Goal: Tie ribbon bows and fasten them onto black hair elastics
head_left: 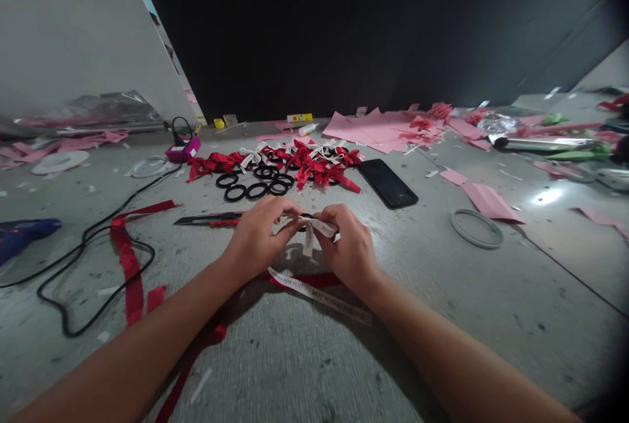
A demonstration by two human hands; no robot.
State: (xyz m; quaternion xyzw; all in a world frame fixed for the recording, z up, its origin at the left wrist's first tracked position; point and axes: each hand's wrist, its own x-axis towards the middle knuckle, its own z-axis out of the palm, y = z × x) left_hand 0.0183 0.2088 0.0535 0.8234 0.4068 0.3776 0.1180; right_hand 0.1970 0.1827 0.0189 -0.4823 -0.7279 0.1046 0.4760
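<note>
My left hand (pixel 258 236) and my right hand (pixel 346 246) meet over the grey floor, both pinched on a short piece of white printed ribbon (pixel 319 230) that loops between their fingertips. A longer strip of the same white ribbon (pixel 319 295) lies under my wrists beside a red ribbon (pixel 128 259). Just beyond my hands lies a utility knife (pixel 206 219). Farther out sit several black rings (pixel 255 186) and a heap of finished red and white bows (pixel 295 161).
A black phone (pixel 388 183) lies right of the bows. Pink paper sheets (pixel 373 128) and scraps spread at the back and right. A grey ring (pixel 476 228) lies right. A black cable (pixel 93 246), a blue glue gun (pixel 22 233) and a magenta device (pixel 183 148) are left.
</note>
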